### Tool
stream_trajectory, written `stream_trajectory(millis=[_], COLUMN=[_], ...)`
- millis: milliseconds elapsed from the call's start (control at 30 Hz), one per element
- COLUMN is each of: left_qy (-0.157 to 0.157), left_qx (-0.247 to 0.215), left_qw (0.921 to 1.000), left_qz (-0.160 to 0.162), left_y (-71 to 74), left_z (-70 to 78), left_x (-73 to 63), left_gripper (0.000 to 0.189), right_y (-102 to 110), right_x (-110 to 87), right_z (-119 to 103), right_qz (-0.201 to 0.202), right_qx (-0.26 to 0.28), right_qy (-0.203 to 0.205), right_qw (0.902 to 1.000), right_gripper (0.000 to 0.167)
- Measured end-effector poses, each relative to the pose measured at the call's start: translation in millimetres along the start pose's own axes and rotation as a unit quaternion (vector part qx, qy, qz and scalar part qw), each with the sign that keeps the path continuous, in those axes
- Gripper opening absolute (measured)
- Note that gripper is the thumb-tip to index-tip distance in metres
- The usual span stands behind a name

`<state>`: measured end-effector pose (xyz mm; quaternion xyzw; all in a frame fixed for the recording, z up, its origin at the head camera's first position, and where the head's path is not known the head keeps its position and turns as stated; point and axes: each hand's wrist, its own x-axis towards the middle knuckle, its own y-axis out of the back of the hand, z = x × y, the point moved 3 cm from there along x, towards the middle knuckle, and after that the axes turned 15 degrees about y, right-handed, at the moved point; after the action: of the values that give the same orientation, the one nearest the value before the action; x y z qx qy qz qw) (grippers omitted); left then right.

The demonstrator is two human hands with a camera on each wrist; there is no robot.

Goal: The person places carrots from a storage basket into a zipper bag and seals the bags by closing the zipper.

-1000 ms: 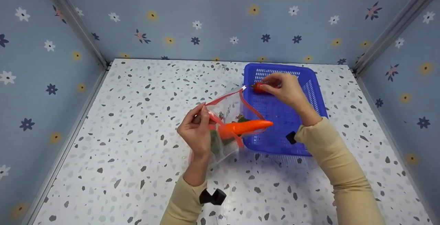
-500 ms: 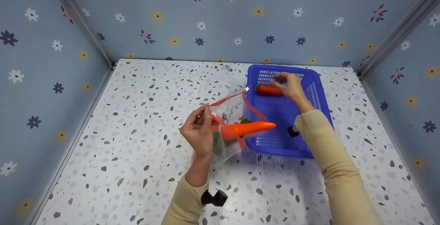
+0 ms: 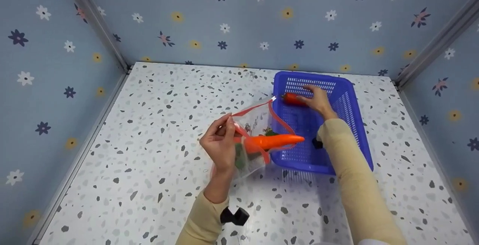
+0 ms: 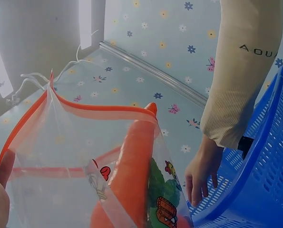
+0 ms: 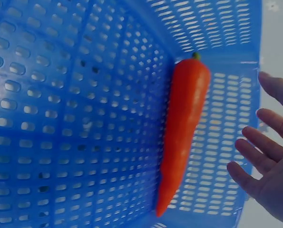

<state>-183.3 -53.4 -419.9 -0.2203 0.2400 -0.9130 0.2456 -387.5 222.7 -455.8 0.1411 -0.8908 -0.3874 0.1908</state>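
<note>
My left hand [image 3: 220,142] pinches the red-trimmed edge of a clear zip bag [image 3: 258,116], whose mouth gapes toward the basket. An orange carrot [image 3: 278,140] lies in the bag with its tip poking out of the mouth. Something green [image 4: 161,190] shows beside it through the plastic. Over the blue basket [image 3: 310,168], my right hand [image 3: 317,99] has its fingers spread and holds nothing. A red pepper [image 5: 184,114] with a short green stem lies along the basket's far wall, close to those fingers; the right wrist view shows a gap between them.
The speckled white table [image 3: 168,99] extends around the bag and basket. Flowered blue panels [image 3: 239,20] close off the back and both sides. The bag's open end overlaps the basket's left rim.
My right hand has let go of the red pepper and its fingers have spread. The pepper now lies in the basket. The left hand still holds the bag; the head view has shifted slightly.
</note>
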Motion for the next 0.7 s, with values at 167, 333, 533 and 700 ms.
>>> stream_trajectory(millis=[167,333,533,700], left_qy=[0.001,0.003,-0.009,-0.003], left_qx=[-0.006,0.004,0.009,0.007], left_qw=[1.0,1.0,0.9999,0.9999], left_qz=[-0.005,0.0,-0.002,-0.007], left_y=[-1.8,-1.7,1.0,1.1], left_z=[3.3,5.4,7.8,7.4], left_x=[-0.5,-0.4,1.2,0.3], left_gripper=[0.014,0.013,0.013,0.013], right_y=[-9,-17,-29,-34], right_x=[0.3,-1.8,-1.3,-1.6], right_z=[11,22,25,25], right_qz=[-0.025,-0.063,-0.107,-0.125], right_qx=[-0.011,-0.047,-0.062,-0.063], right_qy=[-0.003,-0.01,-0.039,-0.05], right_qw=[0.9996,0.9969,0.9915,0.989], right_gripper=[0.054,0.06,0.068,0.069])
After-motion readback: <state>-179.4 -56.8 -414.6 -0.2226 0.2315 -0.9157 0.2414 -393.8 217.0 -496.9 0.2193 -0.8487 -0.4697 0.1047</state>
